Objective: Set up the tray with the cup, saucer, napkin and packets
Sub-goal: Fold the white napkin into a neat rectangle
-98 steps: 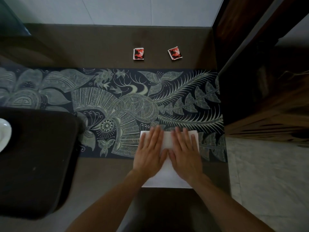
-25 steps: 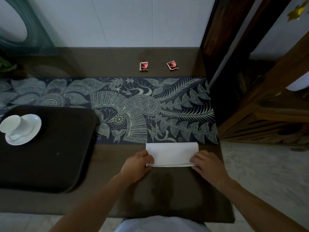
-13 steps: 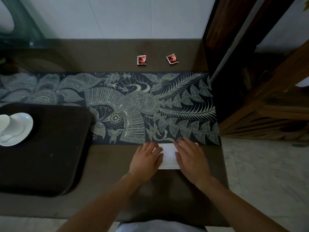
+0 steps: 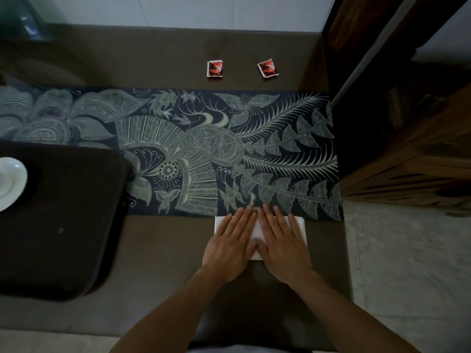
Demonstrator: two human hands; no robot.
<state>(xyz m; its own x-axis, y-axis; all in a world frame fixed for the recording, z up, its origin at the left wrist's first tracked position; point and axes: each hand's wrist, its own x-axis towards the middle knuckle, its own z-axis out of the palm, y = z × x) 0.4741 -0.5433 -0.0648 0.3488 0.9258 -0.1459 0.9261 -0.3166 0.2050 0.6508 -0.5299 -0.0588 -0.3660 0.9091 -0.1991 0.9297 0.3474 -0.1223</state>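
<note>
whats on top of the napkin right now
Both hands lie flat on the napkin, left hand beside right hand. Its corners and middle strip show; the rest is covered.

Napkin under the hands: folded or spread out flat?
Folded, as far as shows: the white paper napkin is a small rectangle pressed by the left hand and right hand; no layers are visible.

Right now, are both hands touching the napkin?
Touching. The head view shows the left hand and right hand pressed flat on the napkin.
</note>
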